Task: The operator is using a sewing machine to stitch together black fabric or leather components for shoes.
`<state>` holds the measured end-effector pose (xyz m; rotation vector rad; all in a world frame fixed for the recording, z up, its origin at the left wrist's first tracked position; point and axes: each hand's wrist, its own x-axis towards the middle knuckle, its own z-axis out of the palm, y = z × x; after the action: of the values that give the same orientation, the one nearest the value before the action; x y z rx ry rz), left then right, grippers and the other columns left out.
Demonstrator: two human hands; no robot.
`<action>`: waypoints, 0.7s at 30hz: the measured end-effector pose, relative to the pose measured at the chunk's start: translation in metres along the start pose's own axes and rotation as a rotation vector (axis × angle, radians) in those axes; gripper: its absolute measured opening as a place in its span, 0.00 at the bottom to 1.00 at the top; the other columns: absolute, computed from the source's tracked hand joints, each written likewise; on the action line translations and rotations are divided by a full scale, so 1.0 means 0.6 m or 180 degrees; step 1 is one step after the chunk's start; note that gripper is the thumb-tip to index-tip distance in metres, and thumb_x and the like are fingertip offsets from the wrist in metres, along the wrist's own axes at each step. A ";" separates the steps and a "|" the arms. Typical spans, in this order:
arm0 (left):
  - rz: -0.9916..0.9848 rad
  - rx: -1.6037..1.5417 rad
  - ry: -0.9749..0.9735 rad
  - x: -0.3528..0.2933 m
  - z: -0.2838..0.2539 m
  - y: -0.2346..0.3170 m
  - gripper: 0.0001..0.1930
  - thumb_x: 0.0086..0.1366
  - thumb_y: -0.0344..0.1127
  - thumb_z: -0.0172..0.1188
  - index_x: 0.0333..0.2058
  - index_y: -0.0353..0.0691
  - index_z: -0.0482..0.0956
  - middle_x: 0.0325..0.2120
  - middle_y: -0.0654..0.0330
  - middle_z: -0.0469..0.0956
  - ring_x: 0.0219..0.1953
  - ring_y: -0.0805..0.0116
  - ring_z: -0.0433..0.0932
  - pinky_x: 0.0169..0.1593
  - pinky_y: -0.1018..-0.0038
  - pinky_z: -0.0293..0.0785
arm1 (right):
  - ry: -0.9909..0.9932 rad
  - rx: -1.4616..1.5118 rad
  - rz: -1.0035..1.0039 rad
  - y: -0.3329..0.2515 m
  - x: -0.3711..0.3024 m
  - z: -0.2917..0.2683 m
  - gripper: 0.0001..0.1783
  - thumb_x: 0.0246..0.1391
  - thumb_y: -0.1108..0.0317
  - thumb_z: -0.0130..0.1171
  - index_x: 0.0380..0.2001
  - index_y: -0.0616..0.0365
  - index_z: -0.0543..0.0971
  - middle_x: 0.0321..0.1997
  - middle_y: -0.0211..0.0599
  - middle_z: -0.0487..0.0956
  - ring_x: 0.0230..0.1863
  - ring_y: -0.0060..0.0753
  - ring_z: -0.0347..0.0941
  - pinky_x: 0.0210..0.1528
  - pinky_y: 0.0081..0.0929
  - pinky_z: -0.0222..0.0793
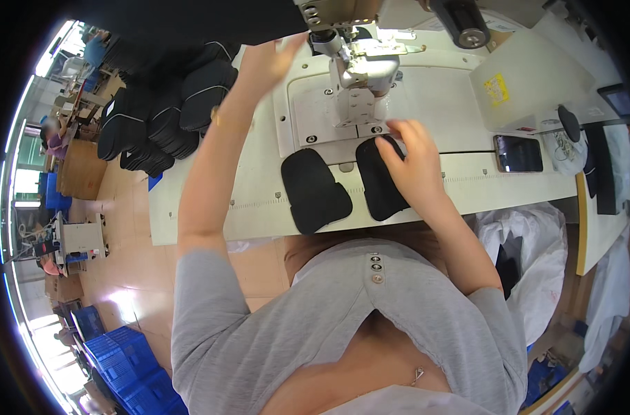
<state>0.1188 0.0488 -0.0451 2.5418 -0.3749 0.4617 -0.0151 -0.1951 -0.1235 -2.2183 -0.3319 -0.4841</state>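
Two black padded fabric pieces (313, 188), shaped like insoles, lie side by side on the pale table of a sewing machine (364, 76). Over the right-hand black piece (378, 181) is my right hand (417, 162), its thumb and fingers apart near the upper edge; whether the fingertips touch the fabric is unclear. My left hand (270, 66) reaches up beside the machine's head, left of the lit needle area. Its fingers are blurred and partly hidden there, so I cannot see whether they hold anything.
Tied stacks of black pieces (156, 128) sit at the table's far left. A phone (518, 153) lies on the right, near a pale box (529, 83). White plastic bags (536, 242) hang below the right edge. Blue crates (124, 360) stand on the floor at left.
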 end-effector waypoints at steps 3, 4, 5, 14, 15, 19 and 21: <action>0.0246 0.0818 0.0423 -0.141 0.004 -0.014 0.25 0.58 0.50 0.67 0.34 0.30 0.71 0.31 0.48 0.70 0.34 0.48 0.73 0.38 0.59 0.70 | -0.0004 -0.0952 -0.0051 0.026 -0.042 -0.016 0.22 0.45 0.62 0.71 0.39 0.63 0.76 0.37 0.41 0.74 0.42 0.46 0.70 0.45 0.39 0.66; -0.0116 0.0911 0.0050 -0.193 -0.002 0.001 0.27 0.56 0.52 0.69 0.33 0.31 0.70 0.31 0.49 0.70 0.33 0.49 0.72 0.37 0.61 0.70 | -0.0126 -0.1301 0.0063 0.031 -0.054 -0.020 0.23 0.43 0.61 0.73 0.38 0.62 0.76 0.37 0.41 0.73 0.42 0.46 0.70 0.45 0.38 0.65; -0.0491 0.1001 -0.0325 -0.237 -0.003 0.011 0.29 0.54 0.53 0.71 0.31 0.31 0.69 0.31 0.50 0.69 0.32 0.50 0.71 0.36 0.62 0.70 | -0.0140 -0.1295 0.0077 0.031 -0.060 -0.023 0.23 0.43 0.61 0.73 0.38 0.62 0.76 0.37 0.41 0.73 0.42 0.46 0.70 0.45 0.38 0.65; -0.0616 -0.0557 -0.0481 -0.320 0.067 0.035 0.36 0.46 0.37 0.78 0.49 0.31 0.66 0.34 0.52 0.69 0.32 0.55 0.70 0.37 0.65 0.71 | -0.0534 -0.0497 0.0550 0.029 -0.065 -0.007 0.21 0.47 0.67 0.70 0.37 0.58 0.68 0.31 0.45 0.76 0.35 0.50 0.75 0.35 0.41 0.68; -0.0621 -0.0556 -0.0482 -0.318 0.065 0.041 0.36 0.46 0.37 0.78 0.49 0.31 0.66 0.34 0.52 0.69 0.32 0.55 0.70 0.37 0.65 0.71 | -0.0522 -0.0193 0.0511 0.035 -0.064 -0.008 0.19 0.52 0.72 0.64 0.44 0.59 0.68 0.34 0.49 0.78 0.37 0.54 0.77 0.36 0.42 0.71; -0.0588 -0.0247 -0.0423 -0.320 0.068 0.049 0.43 0.47 0.34 0.76 0.59 0.31 0.61 0.39 0.51 0.69 0.35 0.52 0.71 0.40 0.62 0.72 | -0.0823 0.0364 0.0560 0.018 -0.050 -0.033 0.23 0.57 0.79 0.53 0.57 0.57 0.69 0.44 0.51 0.79 0.46 0.55 0.77 0.46 0.39 0.73; -0.0796 -0.0299 -0.0600 -0.315 0.064 0.052 0.42 0.48 0.33 0.76 0.59 0.31 0.61 0.41 0.49 0.71 0.39 0.48 0.75 0.44 0.62 0.73 | -0.0776 0.0318 0.0337 0.026 -0.053 -0.039 0.21 0.57 0.80 0.52 0.55 0.58 0.70 0.46 0.51 0.79 0.47 0.54 0.77 0.47 0.38 0.73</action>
<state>-0.0535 0.0347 -0.1364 2.5028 -0.1384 0.1084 -0.0428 -0.2255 -0.1345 -2.1868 -0.3558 -0.1366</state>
